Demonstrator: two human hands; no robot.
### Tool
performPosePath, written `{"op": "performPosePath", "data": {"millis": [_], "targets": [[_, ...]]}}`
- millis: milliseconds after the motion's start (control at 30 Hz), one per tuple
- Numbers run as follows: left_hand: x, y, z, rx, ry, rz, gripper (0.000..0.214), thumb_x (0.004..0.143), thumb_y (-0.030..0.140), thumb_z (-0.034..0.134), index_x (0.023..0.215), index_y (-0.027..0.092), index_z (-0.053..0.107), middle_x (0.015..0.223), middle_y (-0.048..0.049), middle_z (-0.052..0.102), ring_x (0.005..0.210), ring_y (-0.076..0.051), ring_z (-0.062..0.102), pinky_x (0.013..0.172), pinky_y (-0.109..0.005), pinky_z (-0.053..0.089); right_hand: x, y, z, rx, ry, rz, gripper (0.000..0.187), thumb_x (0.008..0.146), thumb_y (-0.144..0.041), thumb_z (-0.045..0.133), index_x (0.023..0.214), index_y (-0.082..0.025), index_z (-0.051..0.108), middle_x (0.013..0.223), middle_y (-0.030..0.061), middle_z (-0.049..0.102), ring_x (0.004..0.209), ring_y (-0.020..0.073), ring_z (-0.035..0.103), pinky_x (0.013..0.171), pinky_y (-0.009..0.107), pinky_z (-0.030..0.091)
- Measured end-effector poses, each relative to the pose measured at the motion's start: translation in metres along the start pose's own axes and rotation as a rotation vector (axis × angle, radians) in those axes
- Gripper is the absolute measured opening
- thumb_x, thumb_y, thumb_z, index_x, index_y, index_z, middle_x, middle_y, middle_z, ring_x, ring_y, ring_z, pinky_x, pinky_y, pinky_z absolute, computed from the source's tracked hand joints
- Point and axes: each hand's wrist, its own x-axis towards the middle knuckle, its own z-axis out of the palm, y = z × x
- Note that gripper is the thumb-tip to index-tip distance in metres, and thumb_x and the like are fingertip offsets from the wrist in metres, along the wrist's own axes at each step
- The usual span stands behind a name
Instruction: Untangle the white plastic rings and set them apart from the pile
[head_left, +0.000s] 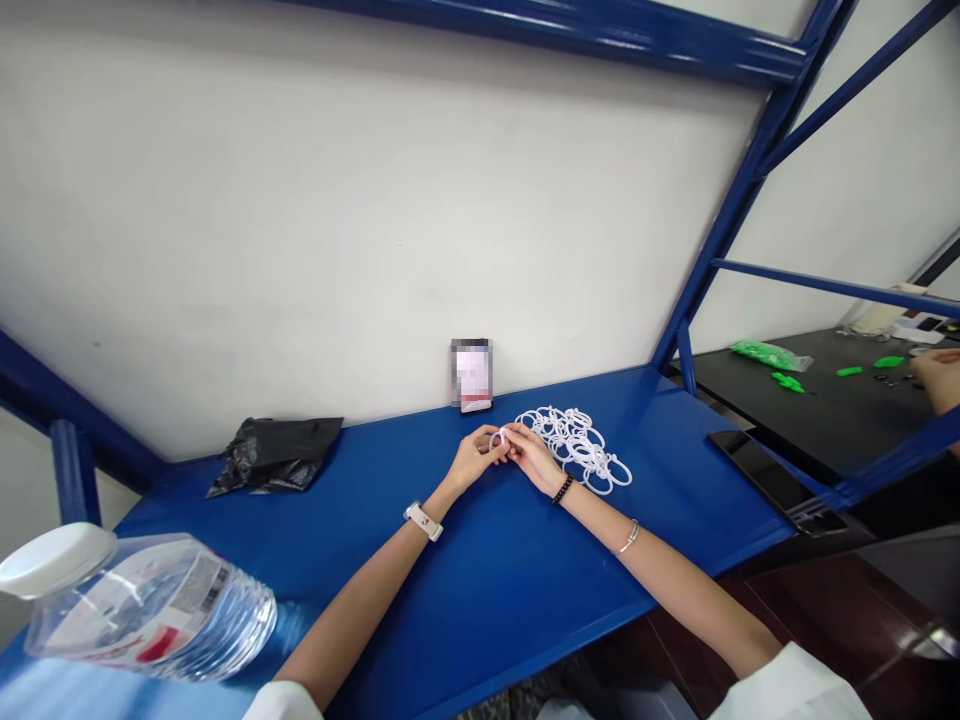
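Note:
My left hand and my right hand meet over the blue table, fingers pinched together on one white ring. The ring sits between both sets of fingertips. Just to the right of my right hand lies a heap of several white rings, linked or tangled, touching the table. A watch is on my left wrist; a bead bracelet and a thin bangle are on my right arm.
A phone leans upright against the white wall behind my hands. A crumpled black bag lies at the back left. A clear water bottle stands near left. On the right, another person's hand rests on a black table with green parts.

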Motion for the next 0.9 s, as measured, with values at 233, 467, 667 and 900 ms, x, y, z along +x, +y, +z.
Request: {"op": "performPosePath", "data": {"millis": [233,467,667,900], "targets": [[-0.003,0.005,0.0,-0.005,0.013,-0.042,0.045,0.066,0.042,0.078,0.095,0.013,0.058,0.07,-0.0059,0.069,0.063,-0.017,0.065,0.053,-0.024,0.045,0.001,0.003,-0.005,0.006,-0.049,0.0,0.031,0.063,-0.035,0.082,0.082,-0.019,0.063,0.065,-0.0035,0.057,0.055,0.0087,0.044,0.058,0.025,0.039],[-0.005,0.006,0.001,0.003,0.06,-0.086,0.049,0.063,0.039,0.08,0.098,0.009,0.062,0.073,-0.0088,0.07,0.068,-0.02,0.067,0.05,-0.023,0.045,0.004,0.002,-0.009,0.014,-0.095,0.033,0.027,0.062,-0.03,0.082,0.077,-0.018,0.064,0.068,-0.0026,0.056,0.06,0.0097,0.046,0.063,0.027,0.04],[-0.004,0.001,0.002,-0.003,0.06,-0.07,0.054,0.064,0.04,0.079,0.104,0.008,0.061,0.076,-0.0086,0.07,0.065,-0.017,0.064,0.048,-0.024,0.046,0.002,-0.002,-0.007,-0.007,-0.115,0.027,0.027,0.061,-0.03,0.082,0.074,-0.017,0.062,0.067,-0.0032,0.055,0.061,0.0096,0.048,0.063,0.027,0.04],[-0.001,0.0,0.001,0.052,0.054,-0.029,0.049,0.07,0.046,0.073,0.1,0.011,0.058,0.067,-0.0034,0.066,0.056,-0.013,0.061,0.052,-0.024,0.048,-0.003,0.001,0.001,-0.063,-0.038,-0.019,0.027,0.067,-0.033,0.078,0.085,-0.018,0.064,0.074,-0.0011,0.061,0.064,0.0103,0.052,0.063,0.026,0.041]]}}
